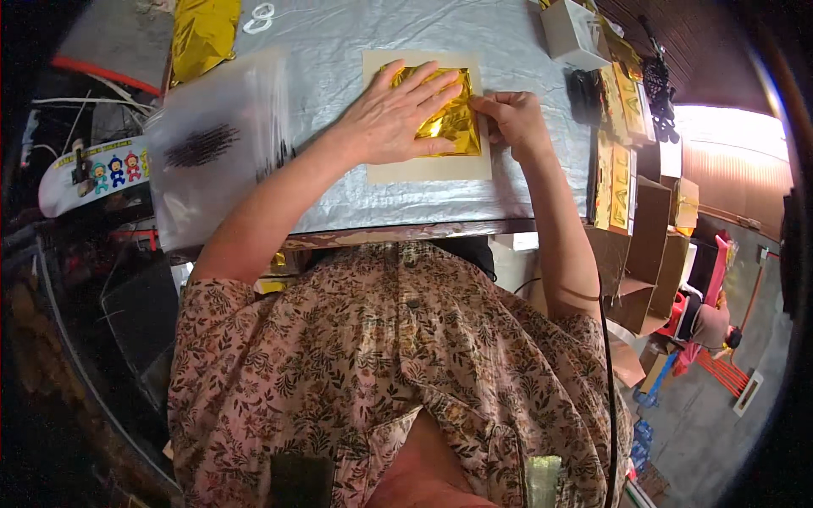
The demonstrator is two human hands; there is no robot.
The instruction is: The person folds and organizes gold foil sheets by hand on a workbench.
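Observation:
A square of shiny gold foil (462, 123) lies on a larger pale beige card (423, 171), which borders it on all sides. My left hand (389, 123) rests flat on the foil with its fingers spread, covering the foil's left and middle parts. At the card's right edge, my right hand (518, 123) is closed, thumb and forefinger pinched together beside the foil. Whatever sits between those fingertips is too small to make out. Beneath the card is a table with a wrinkled silver covering (330, 199).
Clear plastic bags (203, 199) lie stacked at the table's left, below more gold foil (203, 38). A white box (574, 35) stands at the far right, near gold-and-white boxes (616, 186). Beyond are open cardboard boxes (648, 254) and another person (707, 324). A decorated skateboard (114, 173) is on the left.

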